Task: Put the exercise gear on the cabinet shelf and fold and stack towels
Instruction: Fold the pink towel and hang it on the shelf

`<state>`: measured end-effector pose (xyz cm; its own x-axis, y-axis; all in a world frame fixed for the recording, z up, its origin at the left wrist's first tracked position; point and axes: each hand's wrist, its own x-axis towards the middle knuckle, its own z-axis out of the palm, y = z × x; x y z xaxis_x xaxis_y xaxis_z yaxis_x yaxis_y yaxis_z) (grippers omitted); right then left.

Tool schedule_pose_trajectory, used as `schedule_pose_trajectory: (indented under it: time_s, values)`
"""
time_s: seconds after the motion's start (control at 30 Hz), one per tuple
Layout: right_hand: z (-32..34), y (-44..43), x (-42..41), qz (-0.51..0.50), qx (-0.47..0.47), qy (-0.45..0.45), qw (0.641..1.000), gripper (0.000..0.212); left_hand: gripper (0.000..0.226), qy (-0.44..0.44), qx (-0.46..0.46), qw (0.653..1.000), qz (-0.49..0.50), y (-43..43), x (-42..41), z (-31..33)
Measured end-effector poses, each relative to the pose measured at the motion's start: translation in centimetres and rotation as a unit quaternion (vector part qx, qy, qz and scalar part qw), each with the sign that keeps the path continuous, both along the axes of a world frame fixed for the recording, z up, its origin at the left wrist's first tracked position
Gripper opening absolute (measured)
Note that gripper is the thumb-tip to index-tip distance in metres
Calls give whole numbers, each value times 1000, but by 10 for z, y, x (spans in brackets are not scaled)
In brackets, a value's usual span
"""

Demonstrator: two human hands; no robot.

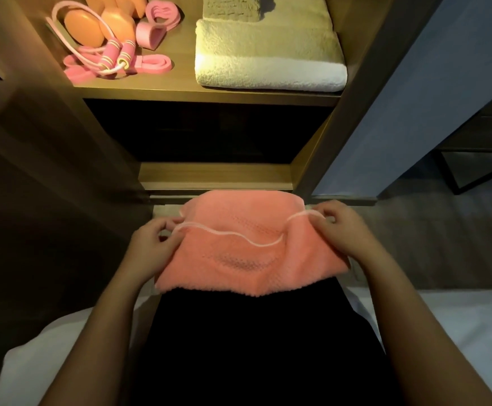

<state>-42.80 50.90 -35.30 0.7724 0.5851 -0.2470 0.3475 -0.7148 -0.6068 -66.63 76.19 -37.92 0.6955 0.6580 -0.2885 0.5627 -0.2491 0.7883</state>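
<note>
Pink towel (247, 259) at 6 o'clock, draped over my dark lap (262, 347), pale hem running wavy across it; my left hand (151, 240) at the towel's 9 o'clock edge, fingers (171, 242) pinching the hem; my right hand (340, 228) at its 3 o'clock edge, fingers (319, 219) pinching the hem too; cabinet shelf (209, 95) at 12 o'clock, lit; at 11 o'clock on it a pink jump rope (113, 58) lying over a flat pink band (154, 64), orange rounded pieces (83, 27) behind, can't tell what; at 1 o'clock a folded cream towel (268, 54), smaller folded towel (233, 7) on top at the back; white bed (444, 332) under my arms.
</note>
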Motion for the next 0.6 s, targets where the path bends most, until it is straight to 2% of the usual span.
schedule_pose_trajectory:
  time_s: [0.07,0.17,0.33,0.47,0.6]
  values:
    - [-10,14,2,21,50,38,998,18,23,-9,3,1000,18,-1,12,-7]
    - [-35,26,3,91,9,23,996,18,22,-3,0,1000,14,-8,25,-23]
    - [-48,25,9,59,3,-5,998,22,18,-3,41,999,-2,-6,24,-28]
    - [-35,15,19,99,-63,69,991,29,18,23,-1,998,-58,4,19,-16]
    - [-12,0,30,168,-182,212,945,19,20,75,-96,986,-118,11,14,-6]
